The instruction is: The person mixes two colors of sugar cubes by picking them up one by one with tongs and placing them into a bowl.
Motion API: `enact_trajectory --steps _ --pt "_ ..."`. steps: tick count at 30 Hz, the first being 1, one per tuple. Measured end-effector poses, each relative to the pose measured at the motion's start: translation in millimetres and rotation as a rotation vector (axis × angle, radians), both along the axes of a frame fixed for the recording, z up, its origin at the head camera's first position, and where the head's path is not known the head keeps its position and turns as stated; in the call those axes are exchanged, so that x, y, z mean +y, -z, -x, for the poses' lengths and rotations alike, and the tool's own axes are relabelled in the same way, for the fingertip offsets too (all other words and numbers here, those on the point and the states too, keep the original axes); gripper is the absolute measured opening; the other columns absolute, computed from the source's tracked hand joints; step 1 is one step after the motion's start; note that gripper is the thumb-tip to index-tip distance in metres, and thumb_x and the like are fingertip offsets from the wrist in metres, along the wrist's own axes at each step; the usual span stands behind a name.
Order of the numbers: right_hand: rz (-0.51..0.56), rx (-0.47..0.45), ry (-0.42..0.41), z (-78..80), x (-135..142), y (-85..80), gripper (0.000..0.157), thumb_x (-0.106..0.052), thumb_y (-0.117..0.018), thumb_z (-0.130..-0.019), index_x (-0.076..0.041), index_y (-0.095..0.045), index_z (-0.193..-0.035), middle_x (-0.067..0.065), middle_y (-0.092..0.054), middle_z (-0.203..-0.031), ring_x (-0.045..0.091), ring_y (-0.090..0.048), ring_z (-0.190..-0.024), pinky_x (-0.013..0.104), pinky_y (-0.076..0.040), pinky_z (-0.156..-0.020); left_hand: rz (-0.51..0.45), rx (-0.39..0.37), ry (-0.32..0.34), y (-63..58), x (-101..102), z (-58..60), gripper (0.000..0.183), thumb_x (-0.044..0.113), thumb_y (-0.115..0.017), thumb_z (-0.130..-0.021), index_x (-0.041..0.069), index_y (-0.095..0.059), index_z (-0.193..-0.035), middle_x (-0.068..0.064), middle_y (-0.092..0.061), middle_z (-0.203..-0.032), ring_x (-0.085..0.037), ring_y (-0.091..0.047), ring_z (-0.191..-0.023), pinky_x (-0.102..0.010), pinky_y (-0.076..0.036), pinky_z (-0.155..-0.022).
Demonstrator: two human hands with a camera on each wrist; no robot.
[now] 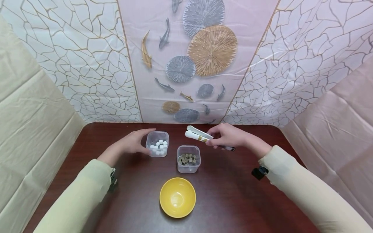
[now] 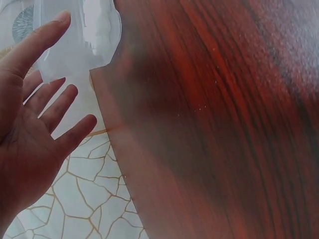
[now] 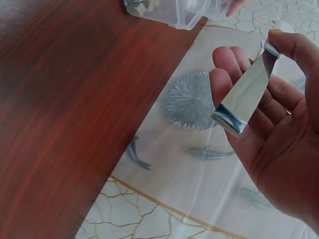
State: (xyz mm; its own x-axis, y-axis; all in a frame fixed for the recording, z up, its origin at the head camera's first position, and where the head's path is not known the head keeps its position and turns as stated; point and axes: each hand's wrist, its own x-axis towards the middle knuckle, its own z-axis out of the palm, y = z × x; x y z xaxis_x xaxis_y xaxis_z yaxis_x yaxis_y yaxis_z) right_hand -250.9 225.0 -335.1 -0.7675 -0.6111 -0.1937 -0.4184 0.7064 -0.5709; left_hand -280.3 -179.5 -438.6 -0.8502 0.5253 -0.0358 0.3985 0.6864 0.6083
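Observation:
My left hand (image 1: 134, 141) grips the left side of a clear plastic container (image 1: 157, 133) of white cubes (image 1: 159, 147), thumb in front and forefinger behind. In the left wrist view the other fingers (image 2: 60, 107) are spread below that container. My right hand (image 1: 225, 135) holds a pair of tongs (image 1: 198, 134), white with gold marks at the tips and shiny metal at the other end (image 3: 234, 119). The tips stand slightly apart, with nothing seen between them. Nearest to the tongs is a second clear container (image 1: 188, 169) with small brown-grey cubes (image 1: 187, 159).
A yellow bowl (image 1: 177, 198) sits nearer to me, in front of the two containers. The dark red wooden table (image 1: 227, 200) ends at a patterned cloth backdrop (image 1: 186, 87). Pale cloth walls (image 1: 335, 129) stand on both sides.

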Motion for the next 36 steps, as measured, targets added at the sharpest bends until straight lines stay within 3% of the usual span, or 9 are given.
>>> enact_trajectory --steps 9,15,19,22,25,28,33,36 --pt "-0.052 0.094 -0.064 9.3 -21.3 -4.7 0.021 -0.023 -0.075 -0.099 -0.010 -0.077 -0.116 -0.002 -0.073 -0.072 0.011 -0.063 -0.056 0.028 -0.054 -0.053 -0.028 0.022 -0.022 5.1 -3.3 -1.4 0.093 0.024 -0.097 -0.079 0.005 -0.051 -0.157 -0.019 -0.059 -0.151 -0.040 -0.053 -0.140 -0.061 -0.043 -0.120" --pt "-0.087 0.114 -0.092 15.1 -37.9 -7.7 0.019 -0.025 -0.074 -0.099 -0.012 -0.077 -0.113 -0.001 -0.070 -0.071 0.010 -0.058 -0.052 0.027 -0.051 -0.053 -0.100 0.023 -0.036 11.9 -3.8 -4.4 0.091 0.022 -0.097 -0.079 0.003 -0.051 -0.155 -0.019 -0.062 -0.146 -0.040 -0.058 -0.136 -0.060 -0.048 -0.116" --pt "-0.119 0.195 -0.166 21.4 -50.5 -9.8 0.010 -0.026 -0.073 -0.100 -0.016 -0.075 -0.098 -0.008 -0.061 -0.066 0.007 -0.052 -0.053 0.026 -0.044 -0.055 -0.181 -0.024 -0.029 17.2 -4.9 -5.5 0.090 0.016 -0.096 -0.080 0.002 -0.048 -0.155 -0.020 -0.063 -0.143 -0.041 -0.061 -0.135 -0.058 -0.051 -0.114" --pt "-0.181 0.296 -0.211 25.9 -61.6 -11.3 0.022 -0.028 -0.073 -0.099 -0.018 -0.065 -0.082 -0.011 -0.046 -0.062 0.007 -0.039 -0.056 0.027 -0.032 -0.057 -0.220 -0.049 -0.024 19.7 -5.7 -5.7 0.090 0.013 -0.095 -0.080 0.002 -0.047 -0.155 -0.021 -0.064 -0.142 -0.042 -0.061 -0.135 -0.057 -0.051 -0.114" --pt "-0.267 0.377 -0.218 28.6 -73.4 -13.0 0.032 -0.031 -0.073 -0.098 -0.020 -0.054 -0.075 -0.008 -0.035 -0.064 0.010 -0.032 -0.059 0.031 -0.026 -0.057 -0.232 -0.066 -0.028 20.1 -5.5 -5.5 0.090 0.012 -0.095 -0.080 0.002 -0.046 -0.155 -0.022 -0.063 -0.143 -0.043 -0.060 -0.136 -0.056 -0.052 -0.114" --pt "-0.354 0.444 -0.233 30.2 -86.6 -14.6 0.031 -0.031 -0.073 -0.097 -0.017 -0.057 -0.075 -0.007 -0.039 -0.064 0.014 -0.040 -0.061 0.034 -0.033 -0.057 -0.232 -0.081 -0.028 19.1 -5.2 -5.5 0.091 0.012 -0.095 -0.081 0.003 -0.045 -0.156 -0.023 -0.061 -0.146 -0.043 -0.059 -0.138 -0.056 -0.051 -0.114" --pt "-0.499 0.537 -0.275 32.8 -109.7 -14.8 0.021 -0.033 -0.074 -0.096 -0.013 -0.071 -0.088 -0.005 -0.059 -0.069 0.021 -0.063 -0.068 0.045 -0.054 -0.062 -0.245 -0.101 -0.025 18.1 -5.7 -5.4 0.091 0.010 -0.094 -0.081 0.003 -0.044 -0.157 -0.023 -0.059 -0.147 -0.043 -0.057 -0.140 -0.055 -0.051 -0.114" --pt "-0.567 0.567 -0.297 34.6 -122.3 -13.5 0.020 -0.035 -0.075 -0.095 -0.015 -0.074 -0.094 0.000 -0.070 -0.079 0.026 -0.071 -0.075 0.049 -0.061 -0.067 -0.252 -0.100 -0.020 19.4 -5.8 -4.8 0.091 0.009 -0.094 -0.081 0.003 -0.045 -0.156 -0.023 -0.060 -0.146 -0.044 -0.057 -0.139 -0.055 -0.051 -0.113"
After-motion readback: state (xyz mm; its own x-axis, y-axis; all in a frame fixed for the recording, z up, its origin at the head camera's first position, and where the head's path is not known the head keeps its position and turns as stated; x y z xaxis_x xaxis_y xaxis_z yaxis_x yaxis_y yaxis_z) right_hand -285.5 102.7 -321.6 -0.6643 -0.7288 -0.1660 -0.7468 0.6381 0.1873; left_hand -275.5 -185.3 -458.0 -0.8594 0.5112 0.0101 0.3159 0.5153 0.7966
